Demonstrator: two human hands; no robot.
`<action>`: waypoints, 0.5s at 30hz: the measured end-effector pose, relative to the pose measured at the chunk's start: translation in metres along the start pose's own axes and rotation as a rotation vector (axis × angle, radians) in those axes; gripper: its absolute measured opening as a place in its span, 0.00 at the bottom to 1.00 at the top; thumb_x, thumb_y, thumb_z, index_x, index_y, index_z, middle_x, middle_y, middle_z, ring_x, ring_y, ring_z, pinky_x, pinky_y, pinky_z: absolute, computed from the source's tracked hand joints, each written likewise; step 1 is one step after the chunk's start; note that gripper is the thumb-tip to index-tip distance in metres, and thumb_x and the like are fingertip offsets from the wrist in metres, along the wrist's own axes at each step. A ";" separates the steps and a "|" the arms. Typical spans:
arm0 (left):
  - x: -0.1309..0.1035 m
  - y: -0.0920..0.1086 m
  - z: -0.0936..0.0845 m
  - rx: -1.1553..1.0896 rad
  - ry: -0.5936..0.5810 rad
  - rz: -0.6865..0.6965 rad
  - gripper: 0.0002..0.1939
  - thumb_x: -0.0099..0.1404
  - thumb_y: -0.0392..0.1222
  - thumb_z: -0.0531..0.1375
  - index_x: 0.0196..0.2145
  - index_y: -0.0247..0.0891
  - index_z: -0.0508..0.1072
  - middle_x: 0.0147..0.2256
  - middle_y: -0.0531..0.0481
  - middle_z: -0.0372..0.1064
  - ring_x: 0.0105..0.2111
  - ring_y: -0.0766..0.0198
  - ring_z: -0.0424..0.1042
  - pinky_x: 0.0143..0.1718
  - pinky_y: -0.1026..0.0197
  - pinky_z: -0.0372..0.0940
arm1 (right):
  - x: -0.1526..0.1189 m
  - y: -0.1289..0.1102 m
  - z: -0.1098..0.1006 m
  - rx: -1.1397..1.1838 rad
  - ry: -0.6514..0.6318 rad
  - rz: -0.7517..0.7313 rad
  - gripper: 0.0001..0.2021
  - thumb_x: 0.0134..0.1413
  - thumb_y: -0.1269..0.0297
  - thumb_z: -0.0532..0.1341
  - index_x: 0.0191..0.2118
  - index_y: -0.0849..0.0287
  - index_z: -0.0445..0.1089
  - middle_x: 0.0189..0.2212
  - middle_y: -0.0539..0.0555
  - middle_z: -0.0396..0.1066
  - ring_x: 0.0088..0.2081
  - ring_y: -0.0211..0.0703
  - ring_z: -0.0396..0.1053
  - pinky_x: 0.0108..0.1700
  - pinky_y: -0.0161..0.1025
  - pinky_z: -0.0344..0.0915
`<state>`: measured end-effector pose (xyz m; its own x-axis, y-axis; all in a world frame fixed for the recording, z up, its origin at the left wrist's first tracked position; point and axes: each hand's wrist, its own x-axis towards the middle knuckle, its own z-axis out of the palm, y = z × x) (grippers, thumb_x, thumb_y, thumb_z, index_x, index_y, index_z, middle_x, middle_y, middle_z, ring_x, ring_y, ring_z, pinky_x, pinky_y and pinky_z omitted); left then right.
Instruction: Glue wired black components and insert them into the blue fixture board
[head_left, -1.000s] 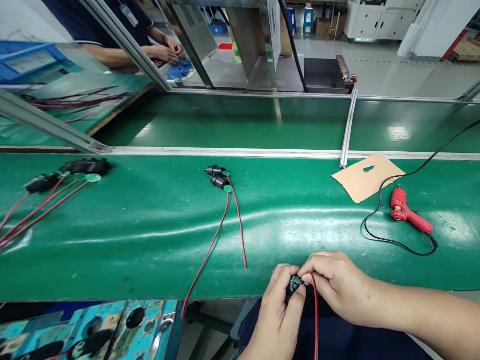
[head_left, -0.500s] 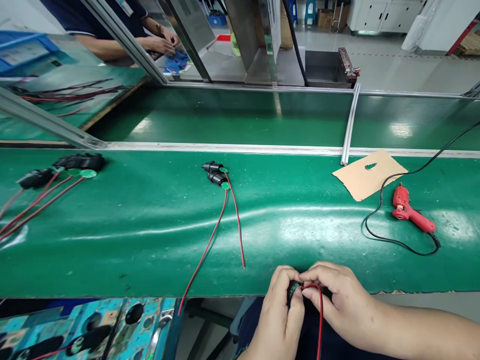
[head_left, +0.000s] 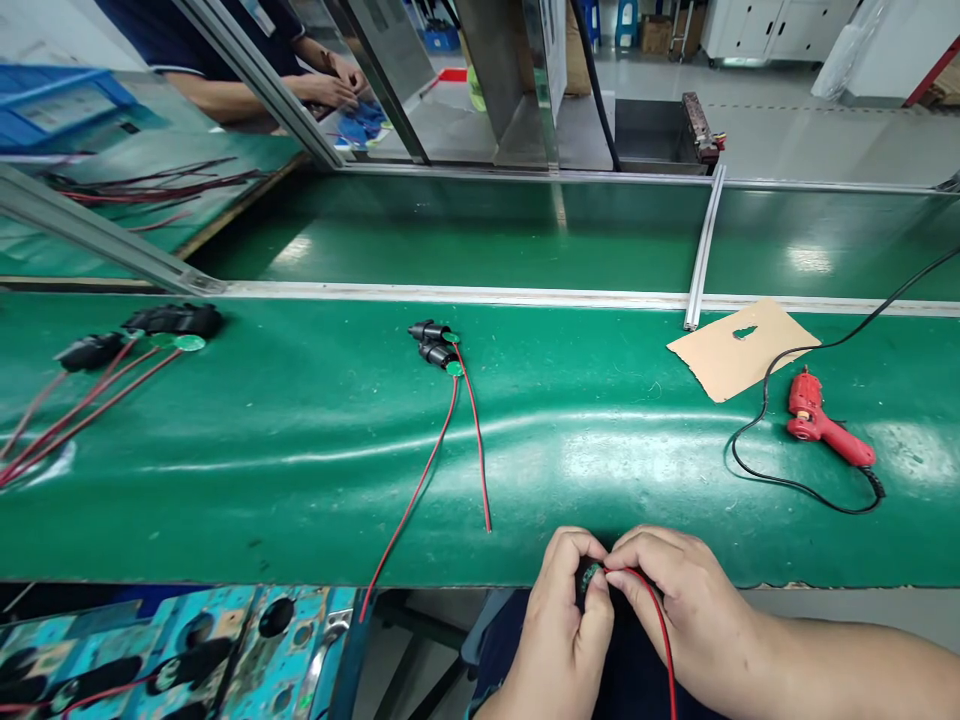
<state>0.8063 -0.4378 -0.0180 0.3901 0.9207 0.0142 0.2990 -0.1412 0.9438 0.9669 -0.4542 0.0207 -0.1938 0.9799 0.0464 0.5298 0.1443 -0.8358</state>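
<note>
Near the bench's front edge, my left hand (head_left: 568,605) is closed around a small black part with a green round end (head_left: 590,577), mostly hidden by my fingers. My right hand (head_left: 670,590) pinches a red wire (head_left: 663,640) close to where it meets that green end. From there the wire curves down past my right palm. Farther back on the green bench lie two black connectors (head_left: 435,345) with green ends, each with a red wire trailing toward me. More black connectors (head_left: 176,320) with red wires sit at the left.
A red glue gun (head_left: 829,420) with a black cord lies at the right by a piece of tan cardboard (head_left: 744,350). A turquoise fixture (head_left: 262,660) stands at lower left. Metal frame bars (head_left: 480,294) edge the bench. Across it, a co-worker's hands (head_left: 337,82) handle something blue.
My right fingers have shifted slightly along the red wire, and its hanging part has swung to the right. My left hand keeps its grip. The view has moved a little.
</note>
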 end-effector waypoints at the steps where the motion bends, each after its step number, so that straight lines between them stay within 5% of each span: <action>1: 0.000 0.000 0.000 0.001 0.001 -0.002 0.08 0.71 0.34 0.48 0.41 0.42 0.64 0.35 0.50 0.65 0.34 0.61 0.69 0.35 0.60 0.67 | 0.001 -0.001 -0.001 -0.019 0.000 -0.023 0.09 0.67 0.74 0.53 0.36 0.57 0.67 0.30 0.51 0.72 0.30 0.40 0.70 0.33 0.36 0.66; 15: 0.003 0.009 -0.005 -0.084 -0.094 -0.065 0.08 0.76 0.37 0.46 0.45 0.44 0.63 0.39 0.50 0.65 0.39 0.61 0.69 0.43 0.59 0.67 | 0.002 0.002 -0.004 -0.093 -0.013 -0.083 0.08 0.67 0.74 0.52 0.41 0.57 0.66 0.34 0.55 0.75 0.35 0.45 0.73 0.39 0.43 0.72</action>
<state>0.8061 -0.4345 -0.0082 0.4533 0.8882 -0.0754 0.2538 -0.0475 0.9661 0.9705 -0.4513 0.0216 -0.2507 0.9623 0.1053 0.5859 0.2375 -0.7748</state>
